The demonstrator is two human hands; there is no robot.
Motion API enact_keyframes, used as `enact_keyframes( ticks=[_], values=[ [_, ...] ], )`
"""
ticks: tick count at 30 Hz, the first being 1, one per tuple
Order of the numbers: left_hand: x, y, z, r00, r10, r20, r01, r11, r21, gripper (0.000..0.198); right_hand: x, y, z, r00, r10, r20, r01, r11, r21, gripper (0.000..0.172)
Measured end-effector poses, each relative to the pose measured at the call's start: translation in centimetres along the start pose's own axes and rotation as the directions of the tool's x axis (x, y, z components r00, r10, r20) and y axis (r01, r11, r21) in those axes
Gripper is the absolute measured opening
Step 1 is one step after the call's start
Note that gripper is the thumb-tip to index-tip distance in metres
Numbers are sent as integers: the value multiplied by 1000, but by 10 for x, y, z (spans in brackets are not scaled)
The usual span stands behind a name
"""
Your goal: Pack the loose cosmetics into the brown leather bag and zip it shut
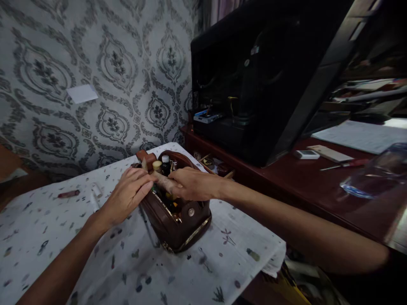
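A brown leather pouch (178, 224) stands open on a white patterned cloth (127, 262), packed with small bottles and tubes (163, 165). My left hand (127, 195) rests on the pouch's left rim, fingers curled over its edge. My right hand (193, 184) reaches across the opening from the right and is closed around a beige tube-like item (162, 180) lying over the contents. The fingertips of both hands nearly meet above the pouch.
A reddish stick (68, 194) and a white tube (96, 190) lie on the cloth at left. Right of the table stands a dark red desk (286, 178) with a black cabinet (260, 80), papers (362, 135) and a glass bowl (378, 171). Patterned wallpaper is behind.
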State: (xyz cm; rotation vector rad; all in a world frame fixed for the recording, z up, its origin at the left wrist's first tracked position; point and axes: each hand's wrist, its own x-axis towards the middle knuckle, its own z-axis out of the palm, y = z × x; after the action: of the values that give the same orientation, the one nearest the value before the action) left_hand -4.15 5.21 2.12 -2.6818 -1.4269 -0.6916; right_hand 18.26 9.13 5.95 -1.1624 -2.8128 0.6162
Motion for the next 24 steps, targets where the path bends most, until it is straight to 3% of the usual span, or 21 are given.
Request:
enact_keyframes(
  ticks=[4, 10, 18, 22, 24],
  values=[
    [-1, -2, 1, 1000, -1, 0, 1, 1000, -3, 46, -6, -1, -5, 983, -86, 160, 98, 992, -74, 26],
    [0, -3, 2, 1000, 10, -4, -10, 1000, -20, 46, -13, -7, -1, 993, -48, 104, 62, 989, -137, 43],
    [3, -2, 2, 1000, 14, 1, -14, 1000, 18, 51, 0, -3, 8, 996, -45, 79, 62, 971, -232, 34],
    [1, -1, 2, 1000, 15, 11, -16, 1000, 24, 51, 3, -1, 4, 985, -111, 129, 137, 967, -214, 32],
    [1, -2, 0, 999, 3, 37, -3, 1000, 19, 49, 1, -1, -1, 976, -105, 188, 142, 971, -194, 41]
  ],
)
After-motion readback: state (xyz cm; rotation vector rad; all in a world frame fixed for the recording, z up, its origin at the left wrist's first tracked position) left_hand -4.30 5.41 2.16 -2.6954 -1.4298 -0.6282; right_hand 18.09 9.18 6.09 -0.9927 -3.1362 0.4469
